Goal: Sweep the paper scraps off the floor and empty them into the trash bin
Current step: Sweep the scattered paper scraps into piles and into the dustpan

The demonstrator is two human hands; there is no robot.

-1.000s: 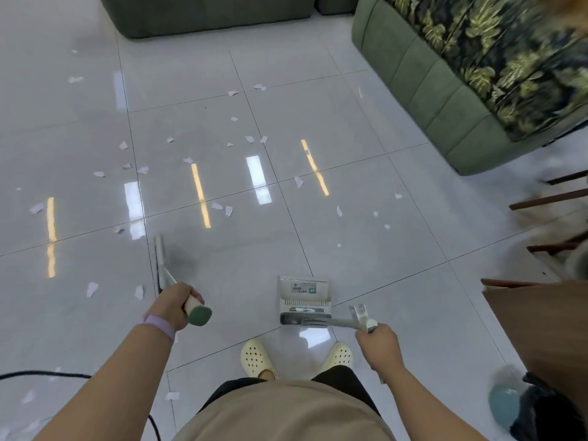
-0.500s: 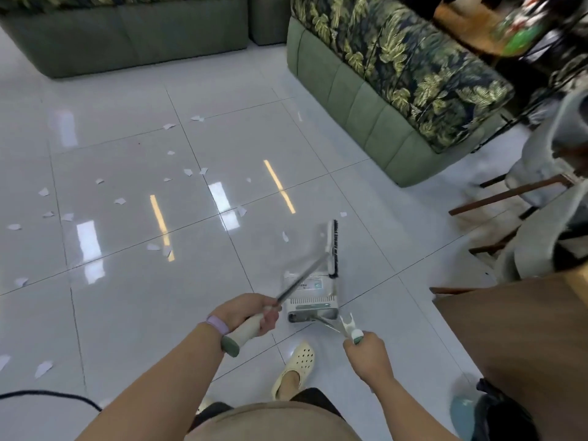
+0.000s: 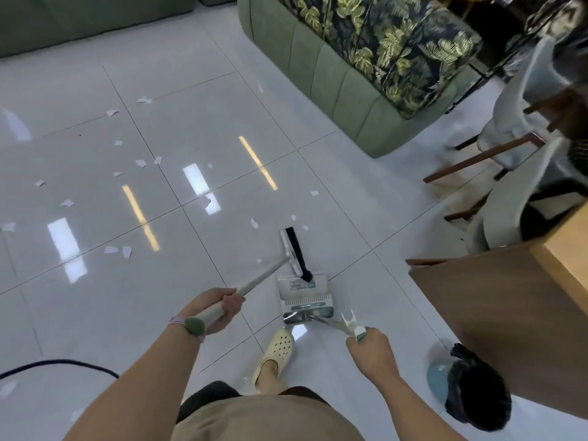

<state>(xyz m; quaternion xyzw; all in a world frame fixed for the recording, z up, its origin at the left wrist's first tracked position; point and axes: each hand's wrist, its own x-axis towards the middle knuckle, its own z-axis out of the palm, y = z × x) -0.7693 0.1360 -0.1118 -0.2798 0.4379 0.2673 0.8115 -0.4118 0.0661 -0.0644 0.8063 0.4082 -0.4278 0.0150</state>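
Hands first: right hand [image 3: 369,348] grips the dustpan [image 3: 304,294] handle, left hand [image 3: 213,308] wraps the broom [image 3: 294,249] handle. Broom head, half a second ago further out, now meets the pan mouth (sweeping starts). Pan label unreadable. Paper scraps [image 3: 117,249] litter the floor beyond; trash bin [image 3: 471,393] near right.

The broom [image 3: 294,249] now lies with its near bristle end on the dustpan [image 3: 302,291], its head swung across from the floor's left side.
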